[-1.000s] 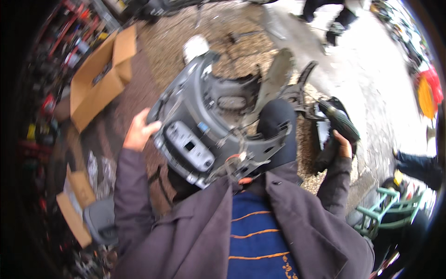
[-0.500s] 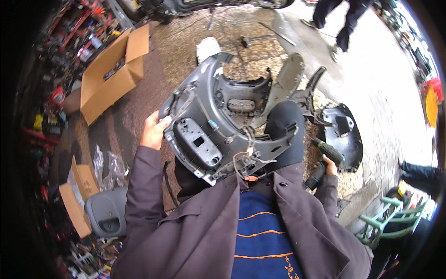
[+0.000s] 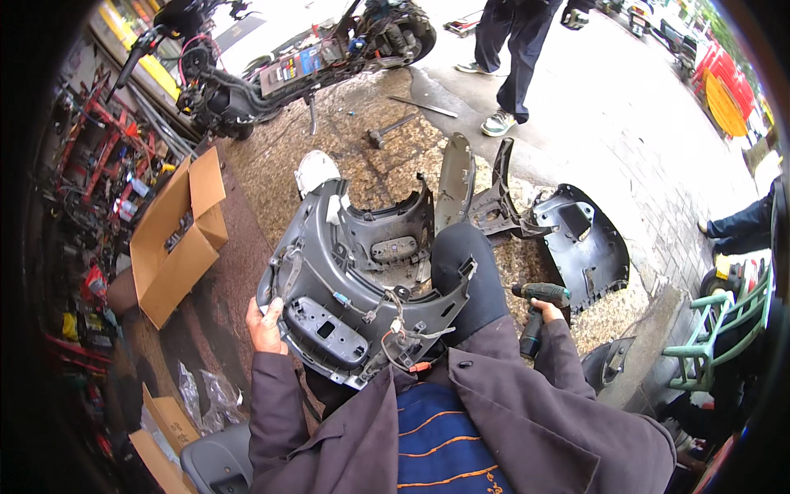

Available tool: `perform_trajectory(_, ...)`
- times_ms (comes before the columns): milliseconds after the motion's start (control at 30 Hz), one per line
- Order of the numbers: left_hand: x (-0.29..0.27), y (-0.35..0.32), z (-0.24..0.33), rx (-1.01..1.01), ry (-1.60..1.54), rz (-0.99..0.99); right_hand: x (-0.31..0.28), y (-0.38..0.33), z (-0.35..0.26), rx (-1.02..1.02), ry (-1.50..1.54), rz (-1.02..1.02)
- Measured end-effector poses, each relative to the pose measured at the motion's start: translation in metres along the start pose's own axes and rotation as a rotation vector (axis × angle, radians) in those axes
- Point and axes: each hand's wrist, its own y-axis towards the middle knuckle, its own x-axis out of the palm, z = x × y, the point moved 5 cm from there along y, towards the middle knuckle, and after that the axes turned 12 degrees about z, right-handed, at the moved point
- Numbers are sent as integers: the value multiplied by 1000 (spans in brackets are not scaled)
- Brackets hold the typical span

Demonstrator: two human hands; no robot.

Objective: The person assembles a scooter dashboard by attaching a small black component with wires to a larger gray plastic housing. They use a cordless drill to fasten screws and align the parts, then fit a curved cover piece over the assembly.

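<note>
Grey fairing (image 3: 358,288), edge in left hand (image 3: 267,328), body rightward

fairing (image 3: 317,262): smooth, semi-matt plastic | drill (image 3: 543,292): plastic | box (image 3: 170,267): matt cardboard | jacket (image 3: 527,403): matt cloth | ground (image 3: 346,136): rough

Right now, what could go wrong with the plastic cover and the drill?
The orange plug and loose wires lie close to the jacket, so they might catch on it. Only the left hand grips the plastic cover, by one edge, so it could tilt. The right hand holds the drill beside the leg, so a slip might bump it.
</note>
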Motion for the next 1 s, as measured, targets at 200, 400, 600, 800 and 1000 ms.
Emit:
perform_trajectory(200, 9, -2, 13, -6, -40, -9, 0, 20, 33, 99, 51, 4)
perform_trajectory(400, 21, -7, 43, 91, -6, -40, -2, 38, 59, 172, 108, 42)
perform_trajectory(600, 35, 13, 93, 225, -26, -3, 4, 54, 73, 206, 116, 112)
perform_trajectory(800, 47, 26, 111, 334, -54, 81, 11, 95, 95, 164, 139, 121)
perform_trajectory(1000, 67, 30, 106, 412, 77, 156, 15, 119, 117, 273, 304, 160)
